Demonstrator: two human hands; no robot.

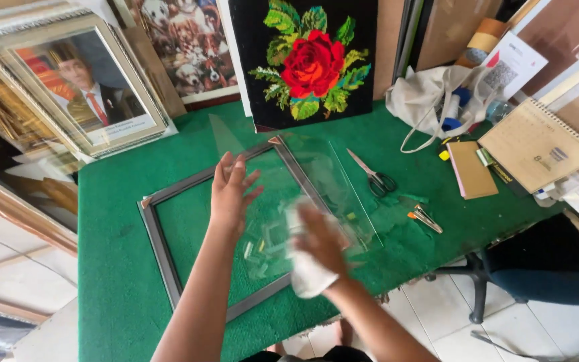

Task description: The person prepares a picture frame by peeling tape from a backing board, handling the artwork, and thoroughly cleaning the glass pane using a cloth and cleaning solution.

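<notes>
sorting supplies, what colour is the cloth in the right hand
White: the cloth under the right hand, seen from the head camera.

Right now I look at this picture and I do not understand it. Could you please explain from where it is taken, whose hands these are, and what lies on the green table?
The picture comes from a camera worn on a person's head, looking down at their own bare hands; there is no machine. The left hand presses flat on a clear glass sheet. The right hand holds a white cloth against the glass; it looks blurred. The glass lies over a grey picture frame on the green table. Nearby lie scissors, a brown notebook and a white bag. A rose embroidery and a framed portrait lean behind.
</notes>
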